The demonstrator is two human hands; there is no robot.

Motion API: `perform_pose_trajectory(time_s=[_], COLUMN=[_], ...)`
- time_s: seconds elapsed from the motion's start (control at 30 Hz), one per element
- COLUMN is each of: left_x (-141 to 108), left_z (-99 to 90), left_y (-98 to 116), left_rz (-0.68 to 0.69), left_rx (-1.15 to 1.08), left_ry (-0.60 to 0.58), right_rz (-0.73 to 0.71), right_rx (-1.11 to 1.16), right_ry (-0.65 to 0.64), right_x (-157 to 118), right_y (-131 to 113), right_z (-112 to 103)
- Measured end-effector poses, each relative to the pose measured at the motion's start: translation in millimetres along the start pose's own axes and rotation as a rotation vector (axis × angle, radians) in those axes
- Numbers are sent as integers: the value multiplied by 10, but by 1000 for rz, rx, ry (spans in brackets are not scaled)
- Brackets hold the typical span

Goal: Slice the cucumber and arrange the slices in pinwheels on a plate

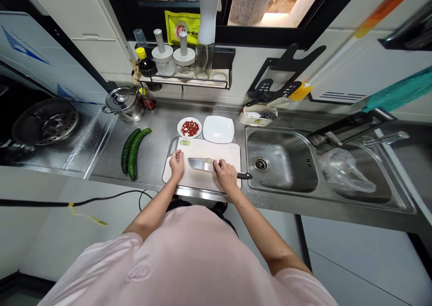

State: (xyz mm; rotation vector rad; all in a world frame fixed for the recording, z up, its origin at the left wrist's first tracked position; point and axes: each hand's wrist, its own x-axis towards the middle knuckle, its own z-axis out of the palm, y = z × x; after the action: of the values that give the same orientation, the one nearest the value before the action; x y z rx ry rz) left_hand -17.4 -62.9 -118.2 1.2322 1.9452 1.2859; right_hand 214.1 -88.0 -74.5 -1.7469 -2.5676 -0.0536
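Pale green cucumber slices (184, 142) lie in a small cluster at the far corner of a white plastic cutting board (199, 182), and one more slice (208, 160) sits just beside the broad steel cleaver (200, 164). The right hand (225, 176) clenches the cleaver at its black handle (245, 176); the left hand (176, 165) curls down on the board beside the blade, its grip hidden from view. Two dark, bumpy whole cucumbers (133, 154) lie uncut on the steel counter (158, 130), near a plate of chopped red chilli (189, 128) and a smooth white square plate (218, 129)
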Motion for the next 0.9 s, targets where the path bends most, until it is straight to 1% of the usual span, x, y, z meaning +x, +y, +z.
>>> perform_pose_trajectory(time_s=[0.03,0.07,0.1,0.2,0.23,0.27,0.33,0.37,0.43,0.5,0.57,0.6,0.7,0.77,0.83,0.9], left_x=[45,86,118,142,129,108,61,39,6,-8,3,21,125,226,333,427], left_z=[-9,-16,-20,-12,-3,7,29,39,59,81,105,118,154,172,190,214], left_y=[63,138,223,503,589,665,772,802,817,781,704,652,468,349,258,203], left_rz=[-5,13,48,214,277,329,365,371,373,362,306,257,70,-15,-54,-56], left_rx=[1,8,27,136,181,230,316,343,357,330,302,297,303,288,265,230], left_ry=[7,-27,-99,-474,-586,-669,-752,-767,-774,-769,-736,-698,-512,-412,-328,-278], right_rz=[-16,-30,-43,-78,-89,-98,-109,-111,-111,-104,-93,-87,-71,-58,-44,-31], right_rx=[6,13,19,35,37,37,37,38,41,40,33,27,10,10,19,33], right_ry=[23,44,63,109,123,136,155,159,161,162,162,159,142,123,102,77], right_x=[-4,-5,-5,0,2,2,-5,-14,-41,-80,-122,-142,-190,-207,-214,-214], right_y=[11,19,25,22,17,12,4,3,9,25,51,66,111,134,148,154], right_z=[13,24,31,41,42,45,54,62,83,108,131,140,154,152,146,138])
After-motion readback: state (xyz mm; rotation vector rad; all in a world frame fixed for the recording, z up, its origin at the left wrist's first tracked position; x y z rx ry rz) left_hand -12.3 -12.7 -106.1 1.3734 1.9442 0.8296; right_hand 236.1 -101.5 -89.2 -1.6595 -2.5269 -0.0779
